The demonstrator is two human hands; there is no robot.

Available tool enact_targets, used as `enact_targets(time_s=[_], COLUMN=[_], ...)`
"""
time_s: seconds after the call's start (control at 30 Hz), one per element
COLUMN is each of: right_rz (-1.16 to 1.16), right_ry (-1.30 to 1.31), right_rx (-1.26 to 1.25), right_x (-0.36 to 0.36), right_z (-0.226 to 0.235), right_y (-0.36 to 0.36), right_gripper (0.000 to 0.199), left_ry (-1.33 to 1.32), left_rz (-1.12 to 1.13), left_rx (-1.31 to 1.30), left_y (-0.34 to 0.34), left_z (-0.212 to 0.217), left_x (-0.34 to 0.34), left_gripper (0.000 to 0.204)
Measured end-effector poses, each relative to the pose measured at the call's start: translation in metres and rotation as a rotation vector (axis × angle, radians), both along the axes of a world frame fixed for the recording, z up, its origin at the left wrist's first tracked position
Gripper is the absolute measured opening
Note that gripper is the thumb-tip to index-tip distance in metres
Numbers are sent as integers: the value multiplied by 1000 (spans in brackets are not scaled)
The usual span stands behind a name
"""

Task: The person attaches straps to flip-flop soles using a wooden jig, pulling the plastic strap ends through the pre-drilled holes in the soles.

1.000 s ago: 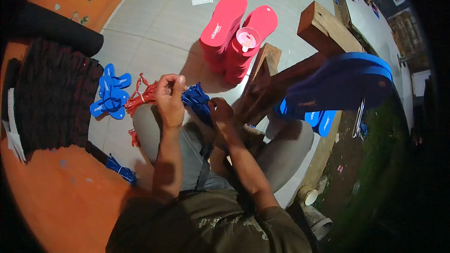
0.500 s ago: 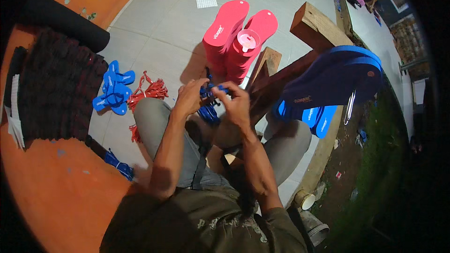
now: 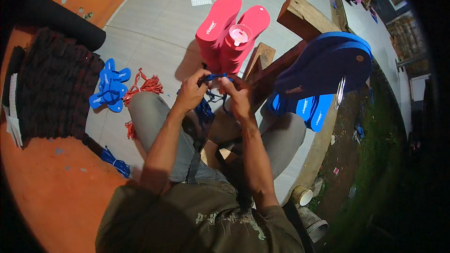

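Note:
Between my two hands a blue flip-flop strap (image 3: 215,77) is drawn out sideways, above my lap. My left hand (image 3: 191,93) pinches its left end with fingers closed. My right hand (image 3: 239,96) grips the other end, thumb on top. Below the hands hangs a bunch of dark blue straps (image 3: 204,111), partly hidden by my left hand and knee. Just beyond my hands stand stacks of pink flip-flop soles (image 3: 219,21) with a small pink cup (image 3: 239,35) on top. To the right, dark blue soles (image 3: 326,65) rest on a wooden stand (image 3: 304,14).
Blue flip-flops (image 3: 110,86) and bundled red straps (image 3: 144,86) lie left on the tiled floor. Another blue strap bundle (image 3: 115,161) is by the orange wall. A black roll (image 3: 70,21) and dark stacked material (image 3: 56,84) stand far left. More blue soles (image 3: 318,112) sit beside my right knee.
My hands have moved slightly apart, and the blue strap now shows stretched between them where it was bunched before. The whole view has shifted a little.

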State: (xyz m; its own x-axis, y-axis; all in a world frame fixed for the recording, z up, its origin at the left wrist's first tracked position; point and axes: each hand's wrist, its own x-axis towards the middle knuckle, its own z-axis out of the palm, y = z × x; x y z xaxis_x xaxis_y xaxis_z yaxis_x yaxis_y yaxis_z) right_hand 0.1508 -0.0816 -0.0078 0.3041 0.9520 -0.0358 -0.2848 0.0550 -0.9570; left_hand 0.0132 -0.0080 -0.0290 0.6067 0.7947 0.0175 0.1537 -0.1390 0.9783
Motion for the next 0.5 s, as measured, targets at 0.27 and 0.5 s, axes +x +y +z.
enact_targets(time_s=[0.27, 0.5], right_rz=[-35, 133], right_ry=[117, -556], right_rx=[112, 219], right_x=[-17, -13], right_z=[8, -41], right_y=[-2, -11], right_gripper=[24, 65], left_ry=[74, -828], left_rz=[24, -38], left_rx=[60, -433], left_y=[-21, -7], left_z=[12, 57], left_x=[5, -7], left_gripper=[35, 23])
